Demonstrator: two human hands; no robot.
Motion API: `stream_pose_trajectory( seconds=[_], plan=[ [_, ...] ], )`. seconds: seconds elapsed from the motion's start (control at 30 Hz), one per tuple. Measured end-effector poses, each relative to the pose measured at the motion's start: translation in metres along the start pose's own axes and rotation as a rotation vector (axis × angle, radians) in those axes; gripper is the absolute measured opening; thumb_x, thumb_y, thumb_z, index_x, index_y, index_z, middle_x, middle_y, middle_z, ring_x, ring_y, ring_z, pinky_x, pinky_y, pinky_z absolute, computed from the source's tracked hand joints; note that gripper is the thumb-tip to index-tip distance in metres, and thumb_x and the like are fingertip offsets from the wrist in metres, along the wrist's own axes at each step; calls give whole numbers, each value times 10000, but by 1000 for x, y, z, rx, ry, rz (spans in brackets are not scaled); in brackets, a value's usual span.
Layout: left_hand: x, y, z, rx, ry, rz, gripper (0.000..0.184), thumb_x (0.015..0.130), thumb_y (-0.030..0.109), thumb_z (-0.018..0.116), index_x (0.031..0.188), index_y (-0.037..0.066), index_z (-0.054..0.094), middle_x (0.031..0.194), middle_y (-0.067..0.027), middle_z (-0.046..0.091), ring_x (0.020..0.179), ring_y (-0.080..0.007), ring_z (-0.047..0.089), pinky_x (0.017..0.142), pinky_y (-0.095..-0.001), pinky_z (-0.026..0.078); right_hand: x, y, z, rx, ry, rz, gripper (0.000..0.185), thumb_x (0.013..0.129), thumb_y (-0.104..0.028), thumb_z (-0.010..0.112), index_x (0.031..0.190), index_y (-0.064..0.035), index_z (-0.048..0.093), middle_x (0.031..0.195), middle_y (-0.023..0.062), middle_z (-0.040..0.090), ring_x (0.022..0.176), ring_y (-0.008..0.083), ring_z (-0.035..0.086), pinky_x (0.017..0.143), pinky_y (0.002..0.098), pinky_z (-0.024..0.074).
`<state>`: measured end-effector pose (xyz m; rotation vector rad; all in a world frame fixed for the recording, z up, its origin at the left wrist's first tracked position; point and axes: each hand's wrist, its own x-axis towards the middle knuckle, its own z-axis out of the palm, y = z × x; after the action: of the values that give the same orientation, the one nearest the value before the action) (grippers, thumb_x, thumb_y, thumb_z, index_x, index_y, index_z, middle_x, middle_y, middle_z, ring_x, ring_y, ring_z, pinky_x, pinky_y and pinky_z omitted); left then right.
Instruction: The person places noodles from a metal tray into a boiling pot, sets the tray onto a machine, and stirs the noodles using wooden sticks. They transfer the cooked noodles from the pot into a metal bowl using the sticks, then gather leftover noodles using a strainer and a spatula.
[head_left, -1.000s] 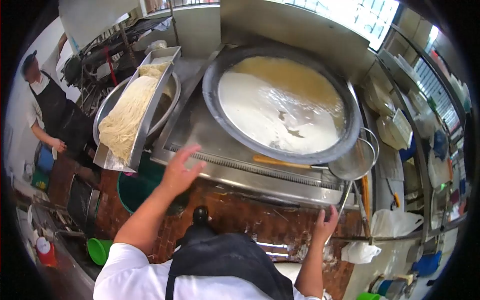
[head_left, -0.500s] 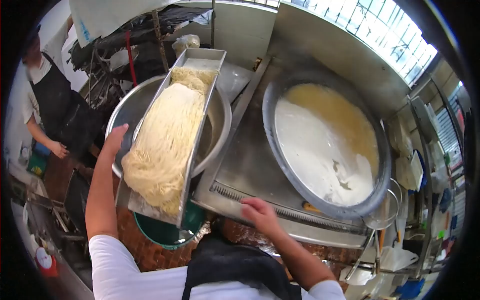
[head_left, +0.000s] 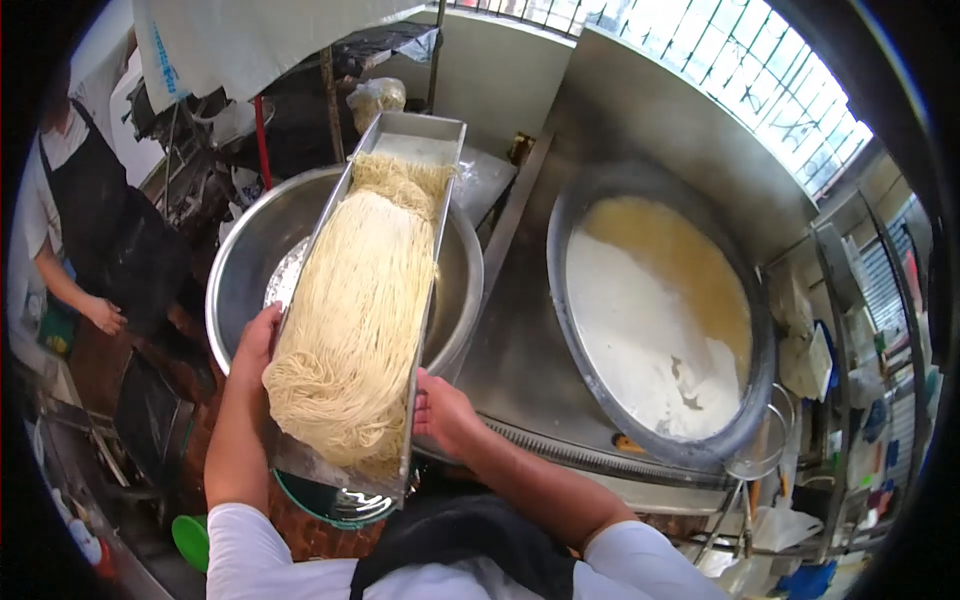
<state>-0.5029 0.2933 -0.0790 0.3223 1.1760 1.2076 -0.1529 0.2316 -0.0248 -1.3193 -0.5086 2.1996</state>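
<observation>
A long metal tray [head_left: 406, 150] lies across a wide steel basin [head_left: 222, 290], its near end reaching out over the basin's rim toward me. Thin pale yellow noodles [head_left: 355, 310] fill most of it, heaped toward the near end. My left hand [head_left: 258, 338] grips the tray's left side; part of its fingers is hidden there. On the opposite side, my right hand [head_left: 447, 412] is closed against the tray wall, thumb at the top edge and fingers curled toward it.
To the right, a large round pot [head_left: 572, 330] of yellowish liquid under white foam is set in a steel stove top [head_left: 510, 350]. A wire strainer [head_left: 765, 450] hangs beside it. A green tub [head_left: 345, 510] is under the tray. A person in a dark apron [head_left: 110, 220] stands at left.
My right hand has moved left from the stove's front edge onto the tray's right side. My left hand has come in against the tray's left side. The head view has shifted slightly.
</observation>
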Motion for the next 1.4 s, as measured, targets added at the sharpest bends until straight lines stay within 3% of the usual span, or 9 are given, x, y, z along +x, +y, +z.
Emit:
stream_pose_trajectory(
  seconds=[0.13, 0.27, 0.33, 0.4, 0.57, 0.67, 0.77, 1.03, 1.4],
  plan=[
    [0, -12, 17, -6, 62, -9, 418, 859, 416, 563, 853, 1, 619, 795, -124, 655, 691, -224, 625, 669, -327, 502, -7, -18, 1, -57, 143, -41, 436, 918, -514, 458, 791, -110, 561, 634, 3, 511, 529, 152, 501, 516, 318, 442],
    [-16, -32, 42, 46, -53, -36, 631, 892, 505, 403, 1023, -75, 612, 933, -197, 665, 825, -278, 649, 788, -362, 506, -16, -35, -25, -38, 175, -95, 443, 901, -512, 502, 655, -143, 503, 531, -27, 435, 410, 134, 401, 403, 286, 321],
    [-1, -52, 43, 31, -47, -22, 691, 888, 592, 378, 857, -43, 651, 807, -156, 670, 748, -250, 638, 712, -337, 504, -20, -42, -40, -88, 224, -129, 435, 901, -509, 506, 727, -112, 540, 567, -10, 466, 425, 132, 407, 412, 297, 318],
    [-8, -54, 58, 159, 67, -63, 545, 875, 583, 444, 563, 141, 516, 510, -17, 493, 461, -157, 473, 453, -287, 381, -24, -47, -52, -181, 312, -146, 489, 908, -506, 496, 906, -39, 638, 665, 34, 553, 488, 136, 455, 464, 325, 365],
    [12, 3, 124, 323, 153, 68, 668, 837, 663, 425, 997, 27, 549, 780, -58, 578, 604, -177, 532, 503, -323, 424, -48, -53, -51, -124, 340, -195, 524, 925, -440, 493, 1049, 56, 605, 942, 134, 647, 765, 213, 619, 690, 367, 480],
    [66, -3, 123, 401, 109, 76, 499, 849, 526, 544, 877, 33, 616, 750, -71, 614, 609, -169, 573, 543, -307, 459, -37, -40, -65, -103, 345, -239, 507, 931, -426, 490, 1054, 54, 602, 961, 138, 648, 804, 224, 631, 738, 385, 489],
    [67, -29, 129, -4, 87, 86, 432, 843, 430, 599, 909, 6, 652, 809, -89, 657, 670, -175, 622, 622, -307, 499, -46, -39, -66, -184, 436, -261, 491, 916, -430, 526, 1009, 45, 609, 928, 119, 644, 798, 200, 609, 745, 363, 476],
    [59, -36, 142, 28, 82, 157, 407, 832, 339, 579, 991, -29, 650, 903, -110, 671, 763, -197, 639, 715, -322, 498, -41, -19, -85, -240, 499, -390, 396, 903, -390, 580, 817, -6, 627, 750, 18, 591, 669, 102, 500, 618, 279, 418],
    [55, -58, 199, -40, -20, 198, 224, 782, 277, 536, 625, 118, 549, 592, -7, 532, 534, -140, 500, 528, -293, 403, -90, -12, -128, -221, 563, -532, 415, 874, -382, 631, 629, -68, 516, 584, -32, 462, 530, 73, 392, 479, 259, 325]
  ],
)
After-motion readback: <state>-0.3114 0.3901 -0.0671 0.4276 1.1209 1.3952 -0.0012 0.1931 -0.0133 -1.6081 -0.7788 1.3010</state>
